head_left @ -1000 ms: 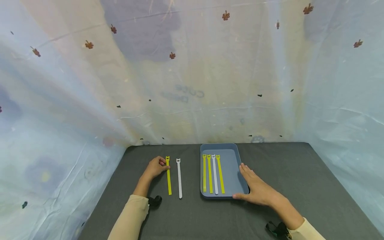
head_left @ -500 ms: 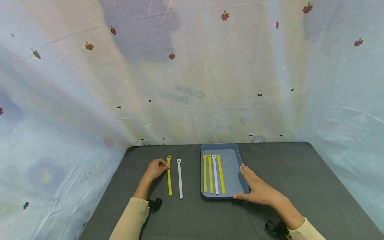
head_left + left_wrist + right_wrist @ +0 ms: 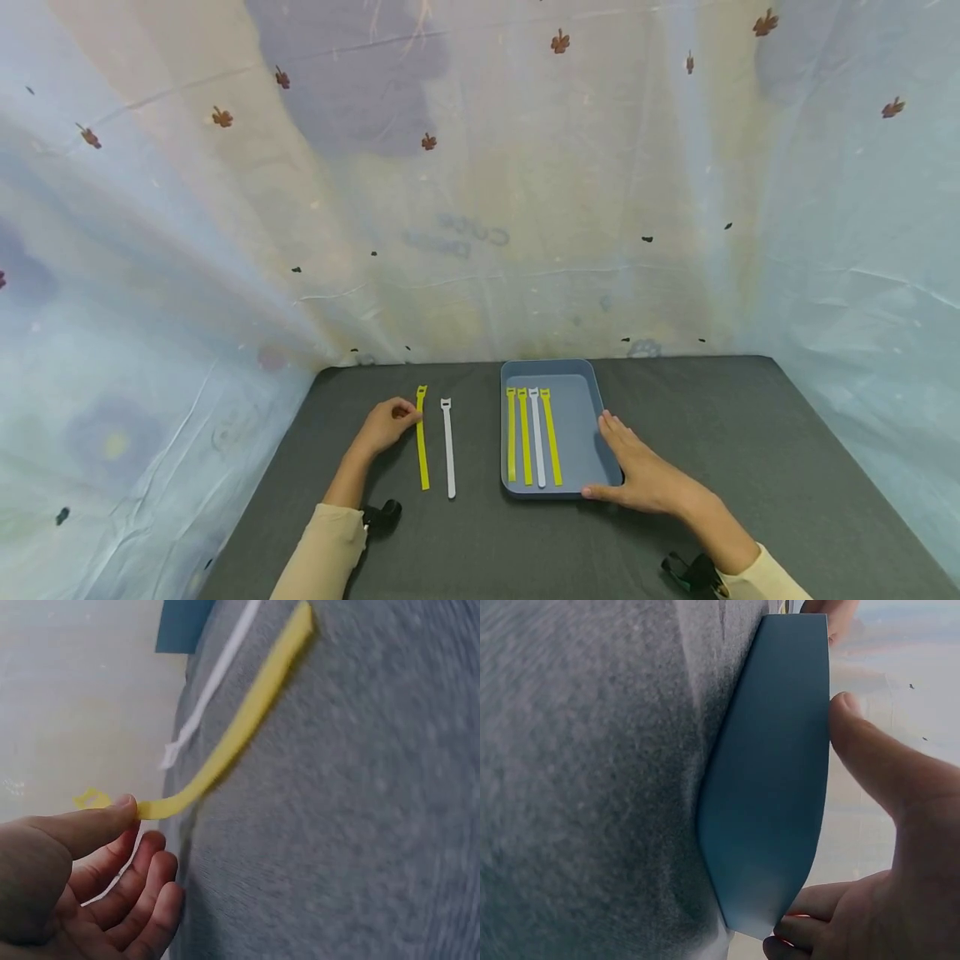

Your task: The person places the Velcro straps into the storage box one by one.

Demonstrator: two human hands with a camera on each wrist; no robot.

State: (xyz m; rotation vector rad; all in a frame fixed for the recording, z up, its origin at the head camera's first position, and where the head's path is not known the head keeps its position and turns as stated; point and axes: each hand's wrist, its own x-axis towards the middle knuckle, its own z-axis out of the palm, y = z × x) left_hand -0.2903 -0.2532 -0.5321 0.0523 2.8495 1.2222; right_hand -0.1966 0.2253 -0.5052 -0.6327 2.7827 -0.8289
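My left hand (image 3: 386,426) pinches a yellow cable strap (image 3: 422,458) between thumb and fingertips, near its slotted head. In the left wrist view the gripped end of the yellow strap (image 3: 247,724) is raised off the cloth and the strap bends down to its tail. Just right of it, a white cable strap (image 3: 449,450) lies on the cloth. My right hand (image 3: 647,477) rests against the right side and near corner of a blue-grey tray (image 3: 583,433), thumb and fingers spread. Inside the tray's left half, yellow straps and a white strap (image 3: 537,442) lie side by side.
A dark grey cloth (image 3: 480,550) covers the table. Behind and at both sides hangs a pale patterned curtain (image 3: 480,208). Black wrist straps, the left one (image 3: 384,517) and the right one (image 3: 693,575), sit on the forearms.
My left hand has taken a pinch on the yellow strap and lifted its slotted end slightly. The right hand and the tray have stayed in place.
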